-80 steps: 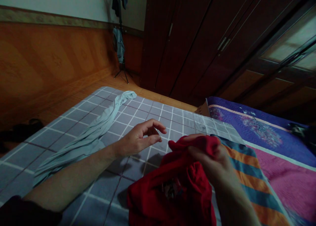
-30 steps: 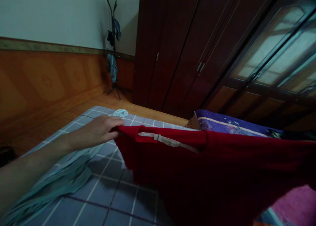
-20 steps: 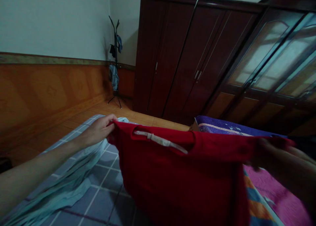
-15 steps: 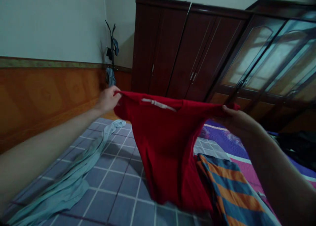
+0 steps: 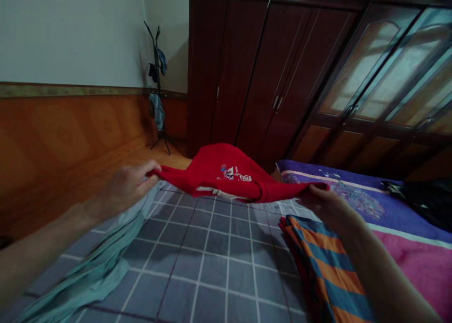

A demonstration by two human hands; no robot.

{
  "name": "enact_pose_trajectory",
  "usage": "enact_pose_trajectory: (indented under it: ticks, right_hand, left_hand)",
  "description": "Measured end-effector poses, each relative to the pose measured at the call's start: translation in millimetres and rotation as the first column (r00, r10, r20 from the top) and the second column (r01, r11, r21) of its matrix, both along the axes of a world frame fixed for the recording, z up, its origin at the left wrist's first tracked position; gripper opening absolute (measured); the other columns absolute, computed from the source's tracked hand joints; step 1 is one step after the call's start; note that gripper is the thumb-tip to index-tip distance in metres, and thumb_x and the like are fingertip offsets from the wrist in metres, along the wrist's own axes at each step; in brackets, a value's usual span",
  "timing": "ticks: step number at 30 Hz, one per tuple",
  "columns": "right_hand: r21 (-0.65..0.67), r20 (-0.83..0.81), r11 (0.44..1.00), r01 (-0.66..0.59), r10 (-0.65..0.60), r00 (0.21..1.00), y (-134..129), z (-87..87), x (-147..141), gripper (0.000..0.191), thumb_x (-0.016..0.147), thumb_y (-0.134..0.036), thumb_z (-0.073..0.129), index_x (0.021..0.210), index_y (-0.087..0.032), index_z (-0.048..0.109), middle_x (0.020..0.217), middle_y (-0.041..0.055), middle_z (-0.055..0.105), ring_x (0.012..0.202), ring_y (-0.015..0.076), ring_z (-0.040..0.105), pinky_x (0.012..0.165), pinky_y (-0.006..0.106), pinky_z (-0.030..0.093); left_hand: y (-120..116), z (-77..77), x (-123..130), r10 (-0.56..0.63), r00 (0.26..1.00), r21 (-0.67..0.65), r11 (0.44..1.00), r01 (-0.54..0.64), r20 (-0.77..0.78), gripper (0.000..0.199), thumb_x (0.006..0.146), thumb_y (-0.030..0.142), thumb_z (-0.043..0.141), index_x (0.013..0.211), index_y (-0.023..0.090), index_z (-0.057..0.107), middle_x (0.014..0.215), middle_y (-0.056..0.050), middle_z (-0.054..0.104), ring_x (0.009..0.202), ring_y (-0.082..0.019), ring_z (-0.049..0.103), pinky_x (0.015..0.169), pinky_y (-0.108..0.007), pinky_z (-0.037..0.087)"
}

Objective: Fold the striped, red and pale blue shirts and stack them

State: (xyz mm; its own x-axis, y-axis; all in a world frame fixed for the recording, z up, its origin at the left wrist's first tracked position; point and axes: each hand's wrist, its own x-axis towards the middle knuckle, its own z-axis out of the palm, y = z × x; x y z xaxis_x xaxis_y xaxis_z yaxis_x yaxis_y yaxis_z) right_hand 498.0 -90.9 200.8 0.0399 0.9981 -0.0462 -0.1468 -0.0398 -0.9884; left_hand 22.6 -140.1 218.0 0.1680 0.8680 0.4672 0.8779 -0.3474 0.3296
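Note:
A red shirt (image 5: 226, 165) is stretched in the air between my two hands, its body billowing away from me and showing a small white and blue print. My left hand (image 5: 132, 184) pinches one sleeve end. The other sleeve is gripped by my right hand (image 5: 323, 203), its fingers partly hidden behind the cloth. The pale neckline band faces me. Below lies a grey checked bed cover (image 5: 212, 266). To the left a light teal garment (image 5: 95, 271) lies crumpled lengthwise. Under my right forearm sits a folded stack with an orange and blue striped garment (image 5: 328, 262) on top.
A purple and pink bedspread (image 5: 356, 196) lies to the right, with a dark cloth heap (image 5: 423, 203) on it. Dark wooden wardrobes (image 5: 275, 78) stand along the back wall. A coat rack (image 5: 157, 78) with hanging items stands in the far left corner.
The shirt hung down before; now its body has swung up and away from me, showing the print. Both hands have come lower while keeping hold of the sleeves.

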Motion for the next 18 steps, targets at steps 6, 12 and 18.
enact_pose_trajectory:
  ticks: [6,12,18]
  right_hand:
    - [-0.296,-0.160,0.955,0.014,-0.064,0.985,-38.9,-108.7,7.8,0.006,0.079,-0.020,0.067,0.083,-0.020,0.071,0.083,0.0043,0.073,0.074,0.0168,0.070,0.067,0.027,0.058]
    - [-0.289,-0.209,0.951,0.109,-0.174,0.962,-57.8,-120.4,7.2,0.018,0.069,-0.023,0.074,0.086,-0.018,0.072,0.091,0.0048,0.073,0.082,0.0196,0.069,0.068,0.028,0.059]
    - [-0.281,-0.146,0.935,0.215,-0.264,0.953,-84.3,-106.6,10.0,0.020,0.065,-0.029,0.077,0.082,-0.020,0.071,0.087,0.0056,0.072,0.077,0.0215,0.068,0.062,0.029,0.059]
  left_hand:
    - [-47.5,-114.9,4.7,-0.159,0.987,-0.263,0.953,0.147,-0.025,0.019,0.092,0.032,0.042,0.089,0.024,0.058,0.087,-0.001,0.070,0.079,-0.018,0.066,0.070,-0.027,0.049]
    - [-66.4,-129.9,-4.6,-0.201,0.977,-0.106,0.976,0.192,-0.075,0.023,0.094,0.036,0.041,0.097,0.023,0.059,0.095,-0.002,0.071,0.085,-0.017,0.068,0.075,-0.026,0.053]
    - [-94.5,-103.3,-17.4,-0.224,0.969,-0.103,0.971,0.213,-0.102,0.020,0.093,0.037,0.045,0.100,0.025,0.059,0.095,0.002,0.071,0.082,-0.016,0.069,0.074,-0.025,0.053]
